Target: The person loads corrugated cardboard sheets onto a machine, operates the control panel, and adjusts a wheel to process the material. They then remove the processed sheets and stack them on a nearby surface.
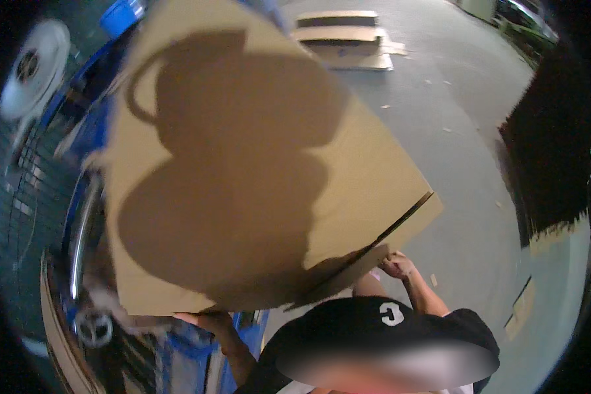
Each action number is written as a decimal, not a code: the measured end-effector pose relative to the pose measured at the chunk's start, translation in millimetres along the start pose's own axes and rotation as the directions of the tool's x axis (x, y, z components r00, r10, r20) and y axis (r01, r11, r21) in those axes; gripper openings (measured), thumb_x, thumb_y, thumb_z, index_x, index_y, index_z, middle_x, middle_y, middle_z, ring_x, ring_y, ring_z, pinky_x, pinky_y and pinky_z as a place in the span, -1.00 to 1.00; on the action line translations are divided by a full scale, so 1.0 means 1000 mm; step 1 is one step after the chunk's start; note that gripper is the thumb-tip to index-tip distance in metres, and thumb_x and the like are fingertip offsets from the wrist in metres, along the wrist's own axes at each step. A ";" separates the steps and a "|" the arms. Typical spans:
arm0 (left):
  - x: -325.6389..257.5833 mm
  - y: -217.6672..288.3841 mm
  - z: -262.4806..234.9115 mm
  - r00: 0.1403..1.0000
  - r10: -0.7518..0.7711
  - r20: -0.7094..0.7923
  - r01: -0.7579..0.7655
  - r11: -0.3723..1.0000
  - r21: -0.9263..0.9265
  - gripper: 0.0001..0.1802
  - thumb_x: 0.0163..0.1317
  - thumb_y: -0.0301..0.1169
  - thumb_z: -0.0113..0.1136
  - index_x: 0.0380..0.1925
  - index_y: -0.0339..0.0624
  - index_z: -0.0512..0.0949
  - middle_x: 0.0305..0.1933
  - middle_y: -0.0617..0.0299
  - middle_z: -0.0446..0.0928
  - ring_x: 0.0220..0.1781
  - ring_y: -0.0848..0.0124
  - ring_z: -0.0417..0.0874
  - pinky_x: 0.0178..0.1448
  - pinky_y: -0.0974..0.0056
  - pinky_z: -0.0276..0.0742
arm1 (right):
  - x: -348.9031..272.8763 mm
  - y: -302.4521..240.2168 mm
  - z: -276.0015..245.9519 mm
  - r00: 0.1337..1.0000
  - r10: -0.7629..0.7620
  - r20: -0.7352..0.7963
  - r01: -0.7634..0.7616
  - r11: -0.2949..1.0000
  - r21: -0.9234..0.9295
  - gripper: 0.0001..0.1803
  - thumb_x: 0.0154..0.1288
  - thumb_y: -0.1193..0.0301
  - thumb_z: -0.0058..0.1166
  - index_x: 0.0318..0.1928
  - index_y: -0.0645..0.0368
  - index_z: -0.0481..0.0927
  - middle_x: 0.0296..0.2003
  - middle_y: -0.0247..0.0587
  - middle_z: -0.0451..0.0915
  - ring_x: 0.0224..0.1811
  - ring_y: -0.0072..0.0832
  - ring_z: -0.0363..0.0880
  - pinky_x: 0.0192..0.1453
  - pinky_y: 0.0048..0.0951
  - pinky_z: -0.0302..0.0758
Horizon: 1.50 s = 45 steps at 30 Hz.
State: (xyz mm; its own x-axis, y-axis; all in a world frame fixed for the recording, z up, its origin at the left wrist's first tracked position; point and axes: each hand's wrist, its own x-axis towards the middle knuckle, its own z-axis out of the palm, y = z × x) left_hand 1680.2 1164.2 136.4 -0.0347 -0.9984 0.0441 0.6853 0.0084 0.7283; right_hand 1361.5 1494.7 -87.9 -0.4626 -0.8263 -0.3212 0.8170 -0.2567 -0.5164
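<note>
A large brown cardboard sheet [243, 164] fills the middle of the view, tilted, with a dark shadow across it. A person in a black cap [381, 322] stands at the lower edge, facing me. That person's two hands grip the sheet's lower edge, one hand [207, 322] at the lower left and the other hand [397, 264] at the lower right corner. Both forearms run back to that person's shoulders. Neither my left hand nor my right hand shows; the sheet hides whatever is behind it.
A blue metal machine frame [88, 131] with a shiny rail [79, 243] stands at the left. A white fan [36, 65] is at the upper left. Flattened cardboard pieces [348, 39] lie on the grey floor [466, 197] beyond. A dark block [545, 151] is at the right.
</note>
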 end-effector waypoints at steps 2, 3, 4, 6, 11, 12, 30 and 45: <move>0.010 -0.073 0.053 0.985 -0.095 0.141 0.083 0.993 0.089 -0.21 0.22 0.19 -0.32 0.29 -0.09 -0.09 0.33 0.12 -0.01 0.32 0.16 0.05 0.33 0.02 0.01 | -0.005 -0.022 -0.057 0.981 -0.101 -0.165 0.105 0.994 0.018 -0.51 -0.01 0.35 0.20 -0.04 0.26 0.40 -0.04 -0.09 0.44 0.01 -0.22 0.41 0.09 -0.15 0.32; 0.007 -0.109 0.079 0.965 -0.139 0.225 0.109 0.984 0.138 -0.21 0.23 0.18 -0.30 0.29 -0.10 -0.08 0.32 0.12 0.01 0.31 0.16 0.06 0.33 0.01 0.01 | -0.015 -0.032 -0.082 0.961 -0.179 -0.211 0.193 0.980 0.047 -0.58 0.00 0.33 0.21 -0.15 0.26 0.44 -0.14 -0.07 0.49 -0.09 -0.24 0.46 0.01 -0.19 0.39; 0.002 -0.147 0.106 0.985 -0.074 0.158 0.015 0.938 0.347 -0.25 0.24 0.15 -0.29 0.28 -0.10 -0.03 0.30 0.12 0.04 0.30 0.18 0.08 0.32 0.03 0.03 | -0.020 -0.046 -0.106 0.945 -0.227 -0.235 0.254 0.963 0.092 -0.65 0.00 0.32 0.22 -0.25 0.27 0.47 -0.25 -0.05 0.53 -0.18 -0.26 0.51 -0.08 -0.22 0.47; -0.002 -0.221 0.166 0.952 -0.212 0.219 0.143 0.945 0.293 -0.30 0.26 0.11 -0.26 0.26 -0.09 0.03 0.28 0.14 0.08 0.28 0.20 0.13 0.31 0.07 0.06 | -0.020 -0.085 -0.146 0.919 -0.266 -0.290 0.310 0.944 0.116 -0.66 -0.02 0.29 0.24 -0.29 0.24 0.49 -0.28 -0.06 0.55 -0.21 -0.28 0.51 -0.15 -0.31 0.46; -0.010 -0.347 0.298 0.867 -0.409 0.284 0.343 0.904 0.256 -0.39 0.27 0.03 -0.17 0.19 -0.10 0.14 0.20 0.14 0.20 0.19 0.27 0.24 0.26 0.15 0.14 | 0.005 -0.203 -0.167 0.805 -0.440 -0.398 0.480 0.877 0.001 -0.60 -0.05 0.19 0.26 -0.29 0.22 0.52 -0.26 -0.17 0.56 -0.18 -0.31 0.50 -0.14 -0.27 0.39; -0.007 -0.368 0.321 0.828 -0.518 0.214 0.481 0.853 0.205 -0.39 0.27 0.02 -0.16 0.18 -0.13 0.16 0.17 0.14 0.23 0.17 0.30 0.26 0.24 0.17 0.15 | 0.011 -0.230 -0.164 0.804 -0.445 -0.394 0.486 0.874 0.005 -0.56 -0.05 0.18 0.26 -0.23 0.22 0.50 -0.21 -0.17 0.55 -0.12 -0.30 0.49 -0.05 -0.25 0.36; 0.158 -0.667 0.628 0.461 -0.540 0.704 -0.086 0.762 0.642 -0.67 0.19 -0.28 0.06 -0.14 -0.30 0.49 -0.04 0.18 0.45 -0.06 0.39 0.47 -0.03 0.31 0.39 | 0.230 -0.521 -0.229 0.738 -0.514 -0.438 0.561 0.827 -0.025 -0.64 -0.01 0.18 0.21 -0.26 0.12 0.51 -0.12 -0.13 0.52 -0.06 -0.27 0.44 0.12 -0.21 0.31; 0.240 -0.877 0.892 0.080 -0.529 0.845 -0.258 0.808 0.530 -0.47 0.06 -0.27 0.22 0.01 -0.24 0.33 -0.07 0.08 0.50 -0.02 0.29 0.51 0.09 0.22 0.39 | 0.451 -0.771 -0.352 0.616 -0.734 -0.286 0.768 0.640 0.013 -0.46 0.08 0.16 0.12 0.05 0.12 0.41 0.03 -0.18 0.44 0.09 -0.23 0.35 0.20 -0.07 0.23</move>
State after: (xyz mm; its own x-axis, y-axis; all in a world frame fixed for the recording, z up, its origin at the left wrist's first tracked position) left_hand 421.8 966.7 118.5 -0.9800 -0.0370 0.1956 0.1765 0.2935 0.9395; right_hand 401.9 1496.4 -114.5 -0.9831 -0.1773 -0.0464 0.1721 -0.8057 -0.5668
